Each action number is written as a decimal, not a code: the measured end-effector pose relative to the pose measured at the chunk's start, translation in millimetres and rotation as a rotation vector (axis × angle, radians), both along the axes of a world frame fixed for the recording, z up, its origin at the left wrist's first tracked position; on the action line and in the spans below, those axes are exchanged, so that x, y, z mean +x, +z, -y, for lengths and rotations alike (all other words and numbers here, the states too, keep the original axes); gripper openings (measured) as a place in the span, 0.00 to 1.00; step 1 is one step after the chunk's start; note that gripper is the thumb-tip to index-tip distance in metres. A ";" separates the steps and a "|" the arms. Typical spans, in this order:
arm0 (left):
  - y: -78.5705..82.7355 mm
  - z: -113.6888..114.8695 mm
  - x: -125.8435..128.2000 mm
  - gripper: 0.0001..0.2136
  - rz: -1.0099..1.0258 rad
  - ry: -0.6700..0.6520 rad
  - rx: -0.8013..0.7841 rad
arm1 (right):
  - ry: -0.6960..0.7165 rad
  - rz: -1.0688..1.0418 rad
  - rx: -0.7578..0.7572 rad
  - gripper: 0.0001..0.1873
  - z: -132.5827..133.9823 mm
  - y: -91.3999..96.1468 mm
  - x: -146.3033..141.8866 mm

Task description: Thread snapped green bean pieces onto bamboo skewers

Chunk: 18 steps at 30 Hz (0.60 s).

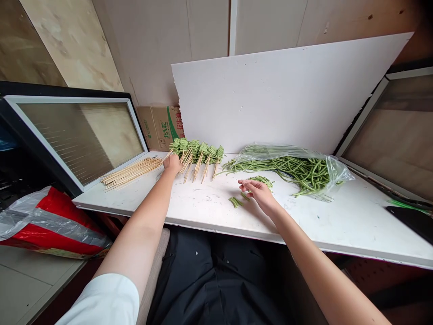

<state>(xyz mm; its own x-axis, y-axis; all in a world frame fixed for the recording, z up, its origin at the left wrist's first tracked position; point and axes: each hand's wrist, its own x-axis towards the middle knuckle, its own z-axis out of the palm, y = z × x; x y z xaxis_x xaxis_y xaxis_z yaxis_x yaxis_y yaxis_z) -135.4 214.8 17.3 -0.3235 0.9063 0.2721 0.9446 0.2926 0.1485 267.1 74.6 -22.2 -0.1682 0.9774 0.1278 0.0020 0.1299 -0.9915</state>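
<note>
My left hand point(172, 163) is closed around a bamboo skewer at the left end of a row of skewered green bean pieces point(198, 150). The fingertips are partly hidden. Bare skewer ends point(205, 170) point toward me from that row. Loose bamboo skewers point(131, 173) lie in a pile just left of this hand. My right hand point(259, 193) hovers low over the table, fingers loosely apart and nothing visible in them. Cut bean pieces point(236, 201) lie below its fingertips, and a small heap of cut beans point(262, 180) sits behind it, partly covered.
Long green beans point(301, 171) spill from a clear plastic bag point(340, 174) at the right of the white table point(203, 210). A white board point(287, 95) and a cardboard box point(157, 128) stand behind. A dark flat object point(411, 221) lies at the right edge. A red-and-silver bag point(64, 225) is at left.
</note>
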 end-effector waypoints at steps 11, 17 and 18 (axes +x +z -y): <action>-0.8 -1.4 -4.8 0.08 0.041 0.011 0.013 | 0.004 -0.007 -0.045 0.22 0.3 0.6 -1.2; -4.4 -5.0 -12.2 0.09 0.134 0.001 0.034 | 0.009 -0.017 -0.037 0.22 -0.8 -0.1 -0.3; -4.5 -5.2 -13.7 0.10 0.158 -0.016 0.032 | 0.009 -0.019 -0.037 0.22 -1.0 -0.1 -0.2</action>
